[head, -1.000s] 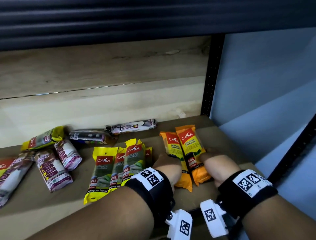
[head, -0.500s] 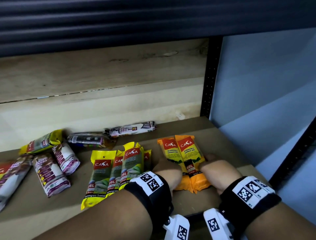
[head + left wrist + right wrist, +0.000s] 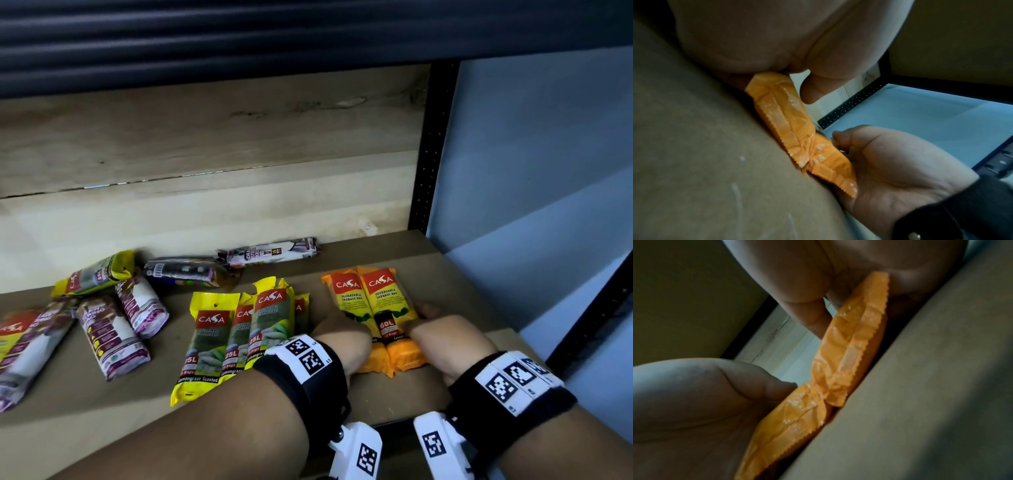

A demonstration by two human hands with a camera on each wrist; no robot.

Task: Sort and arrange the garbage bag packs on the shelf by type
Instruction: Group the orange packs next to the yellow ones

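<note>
a shop or stockroom, by the look of it: a brown board shelf (image 3: 394, 263) on a black punched metal upright (image 3: 426, 164), carrying many sealed retail packs of garbage bags (image 3: 270, 318), against a pale blue wall (image 3: 534, 171).

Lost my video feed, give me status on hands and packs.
Left hand and right hand both grip the two orange plastic garbage bag packs, flat on the brown shelf board. Yellow 25L packs close alongside, left. Nothing blocking.
</note>
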